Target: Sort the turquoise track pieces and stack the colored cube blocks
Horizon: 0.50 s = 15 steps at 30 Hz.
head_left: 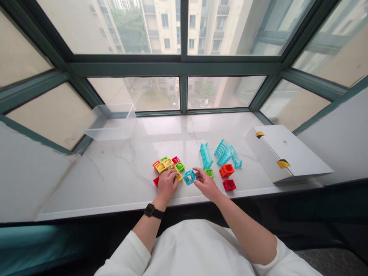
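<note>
1. As we look down from above, the marble windowsill point(115, 168) runs across the view beneath a green-framed window point(181, 68), with apartment buildings point(166, 23) beyond the glass.
2. Near the sill's right end lies a white cardboard box point(287, 153) with two pieces of yellow-and-black tape point(283, 164), and toward the back left sits a clear plastic tub point(110, 122).
3. Near the front edge, around the middle, lies a cluster of red, orange, yellow and green plastic blocks point(166, 165).
4. To its right stand teal translucent ramp pieces point(222, 152), with an orange block point(226, 170), a red block point(229, 185) and a small green block point(209, 173) nearer us.
5. Our left hand point(168, 186), wearing a black watch point(149, 210), curls down over the cluster's near side; we cannot tell whether it grips.
6. Our half-open right hand point(205, 183) touches a pale blue cube point(189, 177) with its fingertips, the cube sitting between both hands.
</note>
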Each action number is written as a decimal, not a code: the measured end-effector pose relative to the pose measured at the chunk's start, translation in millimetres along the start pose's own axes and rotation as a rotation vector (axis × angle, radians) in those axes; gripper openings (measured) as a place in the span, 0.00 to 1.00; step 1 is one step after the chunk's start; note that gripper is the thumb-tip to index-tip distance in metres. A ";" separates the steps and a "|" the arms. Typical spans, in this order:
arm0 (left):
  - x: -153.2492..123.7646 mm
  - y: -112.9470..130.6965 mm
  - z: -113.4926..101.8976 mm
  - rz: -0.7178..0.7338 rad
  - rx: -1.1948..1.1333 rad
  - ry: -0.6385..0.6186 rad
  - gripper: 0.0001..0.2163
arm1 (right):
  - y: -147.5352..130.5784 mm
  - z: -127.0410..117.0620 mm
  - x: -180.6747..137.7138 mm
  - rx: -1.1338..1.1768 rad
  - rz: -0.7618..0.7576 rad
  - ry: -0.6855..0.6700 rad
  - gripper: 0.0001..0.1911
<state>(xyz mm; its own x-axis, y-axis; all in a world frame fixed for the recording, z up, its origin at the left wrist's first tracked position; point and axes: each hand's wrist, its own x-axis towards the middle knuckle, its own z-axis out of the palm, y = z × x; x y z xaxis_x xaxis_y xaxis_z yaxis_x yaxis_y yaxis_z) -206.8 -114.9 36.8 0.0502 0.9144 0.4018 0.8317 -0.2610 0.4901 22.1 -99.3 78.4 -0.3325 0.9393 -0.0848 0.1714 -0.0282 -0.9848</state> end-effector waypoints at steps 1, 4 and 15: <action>-0.3 0.2 -0.2 0.000 0.003 -0.001 0.10 | -3.2 -2.5 -0.1 0.090 0.020 0.008 0.28; -1.8 0.7 -0.8 -0.004 0.015 -0.005 0.12 | -12.8 -6.6 -1.5 0.315 0.077 0.043 0.28; -4.7 -2.5 -2.3 0.055 -0.047 -0.043 0.13 | -13.7 -2.8 -6.1 0.584 0.138 0.023 0.27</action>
<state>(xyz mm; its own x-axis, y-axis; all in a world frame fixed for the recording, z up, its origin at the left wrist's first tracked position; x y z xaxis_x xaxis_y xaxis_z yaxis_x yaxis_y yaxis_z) -210.4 -119.3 35.5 0.1194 0.9106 0.3956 0.7999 -0.3243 0.5050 24.4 -103.6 92.7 -0.3223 0.9205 -0.2210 -0.3289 -0.3278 -0.8857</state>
